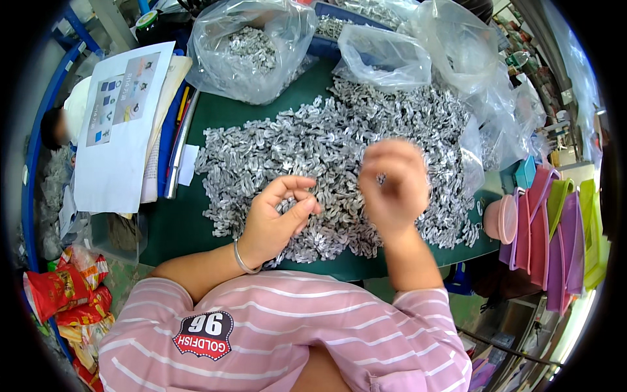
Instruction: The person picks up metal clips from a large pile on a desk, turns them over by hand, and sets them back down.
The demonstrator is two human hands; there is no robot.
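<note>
A broad heap of small silver metal pieces [281,147], looped like little hooks or clips, covers much of the green tabletop [176,228]. My left hand [268,219], a bangle on its wrist, is at the heap's near edge. Its fingers curl toward the thumb; silver shows in the gap, but I cannot tell whether it is held pieces or the heap behind. Over the right half of the heap is my right hand [395,186], raised and smeared by motion. Its fingers look bent inward, and whatever they may hold is not visible.
Behind the heap stand a clear plastic bag [251,49] of similar pieces and a blue crate [321,47]. Papers [121,130] and a metal ruler-like strip [179,147] lie left. Coloured plastic baskets [542,222] and a pink cup [500,219] are at the right edge.
</note>
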